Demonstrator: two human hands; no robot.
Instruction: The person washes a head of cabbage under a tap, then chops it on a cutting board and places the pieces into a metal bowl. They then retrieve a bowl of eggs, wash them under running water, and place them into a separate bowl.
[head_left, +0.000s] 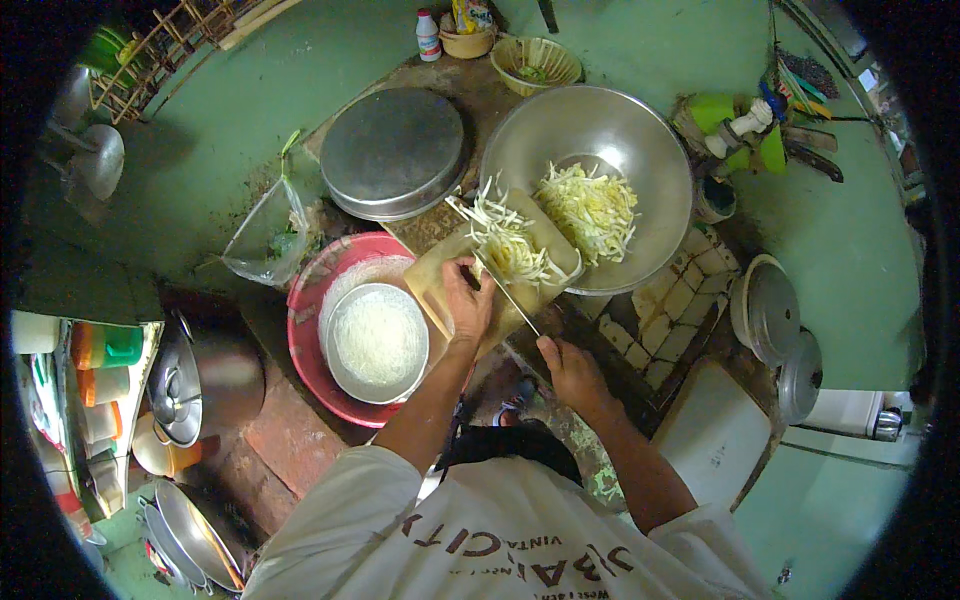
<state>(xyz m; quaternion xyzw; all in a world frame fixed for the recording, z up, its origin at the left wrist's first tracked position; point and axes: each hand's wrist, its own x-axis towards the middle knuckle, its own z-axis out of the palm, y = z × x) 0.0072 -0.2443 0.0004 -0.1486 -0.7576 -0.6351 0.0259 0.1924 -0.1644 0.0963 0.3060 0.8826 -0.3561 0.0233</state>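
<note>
A wooden cutting board (442, 274) with a handle slot lies before me, its far corner over the rim of a large metal bowl (652, 135). My right hand (577, 375) grips the handle of a knife (517, 306), whose blade reaches up and left to the board. Close by the blade, my left hand (469, 296) is on the board, fingertips pressed on a piece of pale vegetable that they mostly hide. Shredded pale vegetable, likely cabbage (510, 244), is heaped on the board beyond the blade. More shreds (589, 214) lie in the metal bowl.
Left of the board, a red plastic basin (304, 352) holds a metal pot (424, 341) with whitish contents. Beyond are an upturned dark metal pan (394, 150), a plastic bag (274, 240) and a ribbed basket (570, 67). A white lidded box (716, 431) stands at right, a large pot (232, 379) at left.
</note>
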